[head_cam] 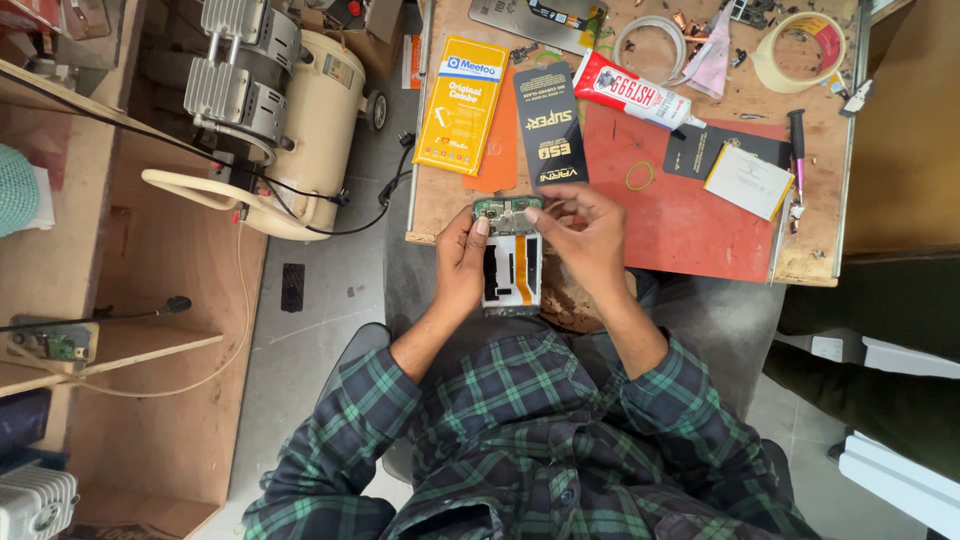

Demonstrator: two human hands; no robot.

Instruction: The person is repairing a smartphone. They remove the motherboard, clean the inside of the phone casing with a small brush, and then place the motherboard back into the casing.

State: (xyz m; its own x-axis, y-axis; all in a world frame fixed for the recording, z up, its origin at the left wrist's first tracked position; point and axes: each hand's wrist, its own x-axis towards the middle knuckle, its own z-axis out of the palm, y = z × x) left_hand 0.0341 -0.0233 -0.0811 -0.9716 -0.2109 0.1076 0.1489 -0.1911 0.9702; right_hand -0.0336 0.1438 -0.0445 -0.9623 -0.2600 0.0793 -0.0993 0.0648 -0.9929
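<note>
Overhead, looking down on a cluttered wooden workbench [450,205] with a red mat [690,215] over its middle. Strewn across it: a yellow flat package [462,103], a black flat package [550,125], a red-and-white glue tube [632,92], a roll of tape [800,50], a white ring [650,42], a black card [715,150], a white pad [748,180], a rubber band [640,176], a black-handled tool [797,145]. Left of the bench, on grey floor, a cream-coloured compressor [295,120] with black cables trailing off it; further left, plywood shelving [110,340].

Held just off the bench's near edge, above the lap: an opened phone [510,260], back removed, green circuit board at its top end and an orange strip down its middle. Left hand [462,265] wrapped round the phone's left side, thumb resting near the board. Right hand [585,240] curled, fingertips pinched together at the phone's top right corner; too small to tell whether anything sits between them.

Bench cut off at the top and right of view. Phone's right edge partly covered by the right hand. Dark trousers of someone else barely showing at far right.
</note>
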